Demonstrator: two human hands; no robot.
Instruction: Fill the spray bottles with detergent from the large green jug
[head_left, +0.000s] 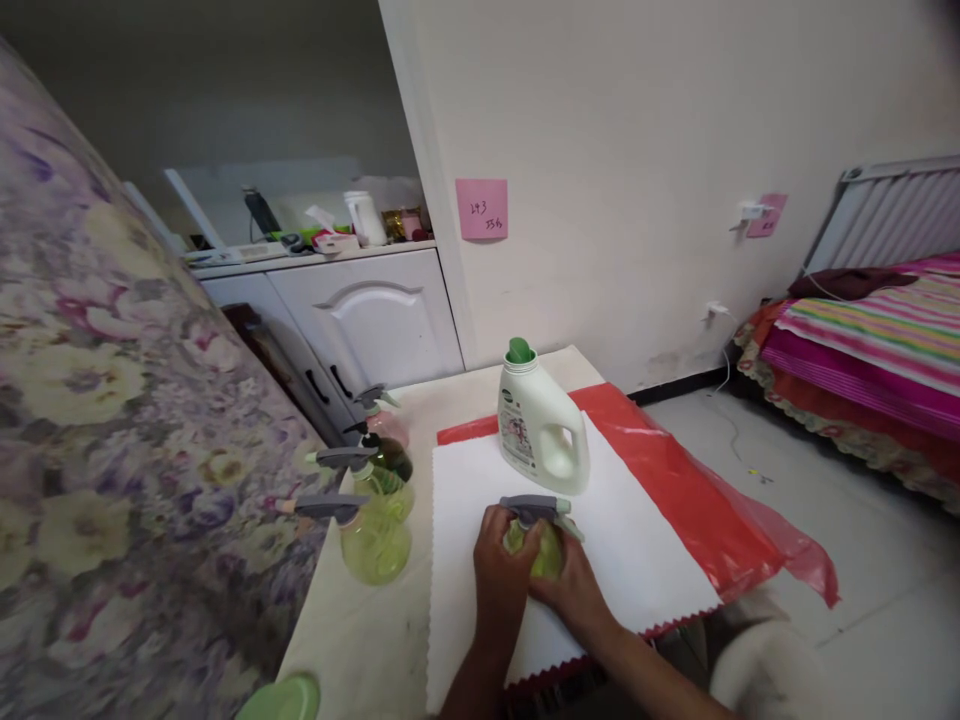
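A yellow-green see-through spray bottle with a grey trigger head stands over the white sheet on the table. My left hand wraps round its left side, fingers up near the neck. From the right, my right hand grips the same bottle low on its body and by the trigger. The two hands hide much of the bottle. Just behind it stands a pale green detergent jug with a handle; a green spout piece shows at its mouth.
Several bottles line the table's left side, including a yellow-green spray bottle and a pink one. A green lid-like object lies at the near left. Red plastic hangs over the right edge. A floral curtain borders the left.
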